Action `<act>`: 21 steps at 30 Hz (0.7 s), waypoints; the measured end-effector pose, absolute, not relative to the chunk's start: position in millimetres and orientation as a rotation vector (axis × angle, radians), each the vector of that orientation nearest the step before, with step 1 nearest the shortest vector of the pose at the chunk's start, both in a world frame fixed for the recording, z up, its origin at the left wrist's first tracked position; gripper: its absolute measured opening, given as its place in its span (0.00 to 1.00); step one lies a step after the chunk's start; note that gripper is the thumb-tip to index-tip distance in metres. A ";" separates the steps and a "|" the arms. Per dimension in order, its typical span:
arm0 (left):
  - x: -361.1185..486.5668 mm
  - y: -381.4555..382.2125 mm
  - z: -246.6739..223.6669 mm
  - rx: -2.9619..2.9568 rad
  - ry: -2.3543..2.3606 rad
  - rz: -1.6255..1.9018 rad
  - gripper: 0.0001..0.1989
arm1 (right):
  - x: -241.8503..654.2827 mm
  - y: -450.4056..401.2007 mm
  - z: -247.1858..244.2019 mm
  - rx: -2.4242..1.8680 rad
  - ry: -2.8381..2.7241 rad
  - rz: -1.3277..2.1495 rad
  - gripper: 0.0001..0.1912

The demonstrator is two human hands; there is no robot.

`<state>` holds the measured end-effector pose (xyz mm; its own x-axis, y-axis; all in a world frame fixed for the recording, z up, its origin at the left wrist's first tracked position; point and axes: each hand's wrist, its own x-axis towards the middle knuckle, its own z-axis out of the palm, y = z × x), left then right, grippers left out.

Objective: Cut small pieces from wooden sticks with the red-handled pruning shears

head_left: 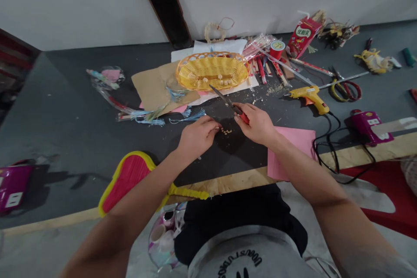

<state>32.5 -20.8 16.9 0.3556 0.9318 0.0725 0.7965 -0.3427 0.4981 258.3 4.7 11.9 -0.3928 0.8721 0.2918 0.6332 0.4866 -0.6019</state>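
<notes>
My right hand [256, 124] grips the red handle of a small knife [224, 100], whose blade points up and to the left. My left hand [198, 137] is curled, its fingertips close to the knife's handle. Anything between those fingers is too small to tell. Just below both hands, small pale crumbs [226, 130] lie on the dark tabletop [234, 160]. A pink paper sheet [289, 152] lies under my right wrist. A yellow-edged red fan-shaped craft piece [128, 182] lies near my left forearm.
A yellow wicker basket [211, 55] sits on brown card behind my hands, with blue tassels [150, 117] to its left. A yellow glue gun [309, 97], its black cord trailing, lies to the right beside scissors [345, 90]. Sticks and scraps crowd the far side.
</notes>
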 end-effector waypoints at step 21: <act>13.0 -15.3 8.8 0.983 1.101 1.162 0.14 | 261.8 0.9 28.0 -1.274 -1.961 0.531 0.23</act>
<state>13.0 -15.3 8.8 0.0539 0.9891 -0.1372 -0.1898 0.1451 0.9710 261.8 0.9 28.0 -0.2457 0.9041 0.3495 0.6045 0.4248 -0.6739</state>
